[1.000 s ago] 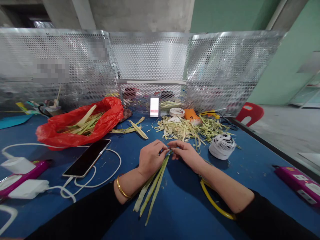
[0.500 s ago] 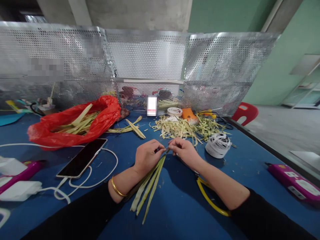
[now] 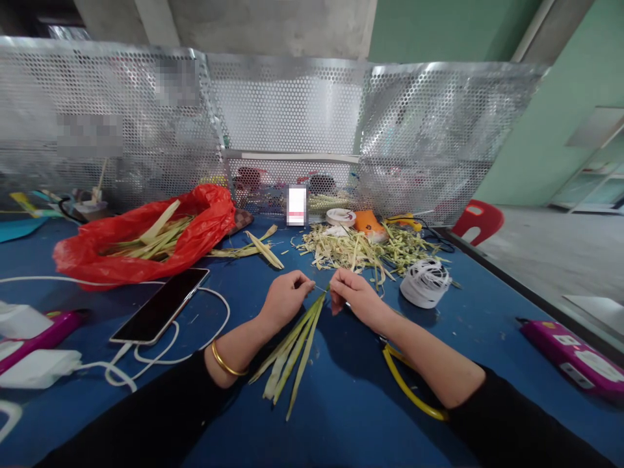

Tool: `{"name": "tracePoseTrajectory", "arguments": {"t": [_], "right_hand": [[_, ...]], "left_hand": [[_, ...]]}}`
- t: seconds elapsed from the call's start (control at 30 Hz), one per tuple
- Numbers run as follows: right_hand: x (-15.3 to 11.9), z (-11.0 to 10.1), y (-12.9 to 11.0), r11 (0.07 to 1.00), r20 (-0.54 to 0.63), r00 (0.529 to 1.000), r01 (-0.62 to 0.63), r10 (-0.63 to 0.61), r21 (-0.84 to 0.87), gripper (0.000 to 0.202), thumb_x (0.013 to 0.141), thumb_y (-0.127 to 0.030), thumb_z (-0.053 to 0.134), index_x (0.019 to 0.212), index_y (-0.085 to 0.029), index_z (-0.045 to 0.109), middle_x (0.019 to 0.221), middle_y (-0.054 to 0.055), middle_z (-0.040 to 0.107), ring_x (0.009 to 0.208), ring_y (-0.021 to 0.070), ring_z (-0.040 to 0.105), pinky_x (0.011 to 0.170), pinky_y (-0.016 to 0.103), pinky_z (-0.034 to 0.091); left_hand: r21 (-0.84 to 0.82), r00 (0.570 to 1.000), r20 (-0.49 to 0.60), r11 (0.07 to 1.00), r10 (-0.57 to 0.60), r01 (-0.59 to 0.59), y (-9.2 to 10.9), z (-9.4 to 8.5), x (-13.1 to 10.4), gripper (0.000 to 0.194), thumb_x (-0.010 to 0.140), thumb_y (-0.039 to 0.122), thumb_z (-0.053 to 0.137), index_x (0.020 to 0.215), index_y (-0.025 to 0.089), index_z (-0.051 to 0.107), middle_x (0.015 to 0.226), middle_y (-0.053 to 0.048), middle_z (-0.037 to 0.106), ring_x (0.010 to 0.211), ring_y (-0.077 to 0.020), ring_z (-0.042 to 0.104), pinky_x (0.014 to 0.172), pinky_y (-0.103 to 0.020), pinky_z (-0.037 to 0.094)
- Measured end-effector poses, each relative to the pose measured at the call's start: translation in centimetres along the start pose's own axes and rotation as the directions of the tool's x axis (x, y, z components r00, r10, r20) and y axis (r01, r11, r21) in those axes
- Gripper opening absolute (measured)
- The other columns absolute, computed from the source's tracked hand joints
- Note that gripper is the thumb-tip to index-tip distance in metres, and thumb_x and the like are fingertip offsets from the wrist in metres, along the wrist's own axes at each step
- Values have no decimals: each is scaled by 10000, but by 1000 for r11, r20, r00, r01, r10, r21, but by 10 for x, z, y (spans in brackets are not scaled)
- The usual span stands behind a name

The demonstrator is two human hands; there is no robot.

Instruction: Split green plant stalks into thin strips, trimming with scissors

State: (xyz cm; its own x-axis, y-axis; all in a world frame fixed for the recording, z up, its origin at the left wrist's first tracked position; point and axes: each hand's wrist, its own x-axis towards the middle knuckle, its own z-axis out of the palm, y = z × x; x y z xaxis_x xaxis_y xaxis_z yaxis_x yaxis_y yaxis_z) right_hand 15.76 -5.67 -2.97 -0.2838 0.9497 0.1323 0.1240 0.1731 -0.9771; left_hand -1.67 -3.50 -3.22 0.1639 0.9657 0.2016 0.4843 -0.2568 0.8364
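Observation:
A small bundle of long green-yellow leaf strips (image 3: 298,354) fans out toward me over the blue table, its narrow top end at my right hand. My right hand (image 3: 358,298) is closed, fingertips pinching that top end. Between the hands runs a short pale thread (image 3: 319,287), perhaps fine wire; I cannot tell which. My left hand (image 3: 284,300), with a gold bangle at the wrist, pinches the thread's left end, apart from the strips. Under my right forearm lies a tool with a yellow handle (image 3: 409,390), its head mostly hidden.
Beyond my hands lies a heap of shredded leaf pieces (image 3: 355,250). A roll of white strip (image 3: 425,285) stands to the right. At left are a red plastic bag (image 3: 214,214) of leaves, a phone (image 3: 163,309) on a white cable, and chargers. A perforated metal screen (image 3: 292,104) borders the back.
My left hand has let go of the strips' top and drawn slightly left, pulling the thread straight. The strips' loose ends have swung a little right and up.

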Motion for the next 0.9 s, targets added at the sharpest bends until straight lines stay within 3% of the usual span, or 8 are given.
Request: {"name": "tracePoseTrajectory", "arguments": {"t": [0.13, 0.27, 0.33, 0.53, 0.7, 0.9], "right_hand": [[2, 1, 6, 1000, 1, 1000, -16, 16, -9, 203, 845, -334, 491, 690, -212, 447, 572, -48, 571, 528, 118, 596, 554, 252, 452], [3, 1, 11, 1000, 8, 1000, -10, 10, 9, 202, 848, -337, 485, 694, -208, 457, 604, -39, 579, 554, 122, 602, 561, 255, 449], [3, 1, 11, 1000, 21, 1000, 2, -2, 0, 197, 849, -326, 482, 694, -208, 455, 597, -42, 569, 548, 120, 595, 558, 253, 440], [0, 1, 4, 985, 44, 997, 75, -69, -153, 208, 873, -285, 460, 679, -211, 446, 546, -52, 537, 540, 116, 543, 609, 257, 419], [-1, 4, 6, 965, 23, 997, 81, -77, -250, 205, 873, -260, 450, 674, -211, 456, 532, -50, 537, 549, 115, 502, 606, 248, 385], [1, 8, 10, 1000, 2, 1000, 2, -2, -15, 140, 817, -294, 511, 718, -210, 462, 560, -60, 543, 519, 121, 564, 598, 273, 469]], "left_hand": [[-397, 980, 155, 900, -126, 179, 3, 5, -1, 220, 730, 385, 591, 687, 171, 570, 546, 45, 529, 488, -94, 449, 476, -214, 315], [-583, 940, 320, 758, -115, 292, 5, 7, -3, 231, 731, 373, 598, 667, 180, 490, 540, 49, 530, 420, -59, 370, 434, -198, 256], [-585, 941, 327, 762, -92, 278, 6, 7, -3, 235, 750, 375, 583, 671, 182, 476, 513, 58, 506, 412, -57, 357, 428, -194, 243], [-426, 964, 261, 891, -47, 159, 10, 9, -5, 263, 763, 405, 553, 666, 190, 437, 527, 69, 477, 415, -51, 328, 434, -191, 249], [-394, 968, 245, 906, -56, 152, 4, 14, -5, 237, 756, 366, 542, 641, 193, 428, 494, 81, 447, 392, -47, 287, 414, -185, 230], [-334, 976, 194, 929, -100, 162, 3, 9, -6, 238, 763, 396, 560, 694, 170, 528, 592, 40, 538, 493, -83, 442, 488, -203, 358]]}}
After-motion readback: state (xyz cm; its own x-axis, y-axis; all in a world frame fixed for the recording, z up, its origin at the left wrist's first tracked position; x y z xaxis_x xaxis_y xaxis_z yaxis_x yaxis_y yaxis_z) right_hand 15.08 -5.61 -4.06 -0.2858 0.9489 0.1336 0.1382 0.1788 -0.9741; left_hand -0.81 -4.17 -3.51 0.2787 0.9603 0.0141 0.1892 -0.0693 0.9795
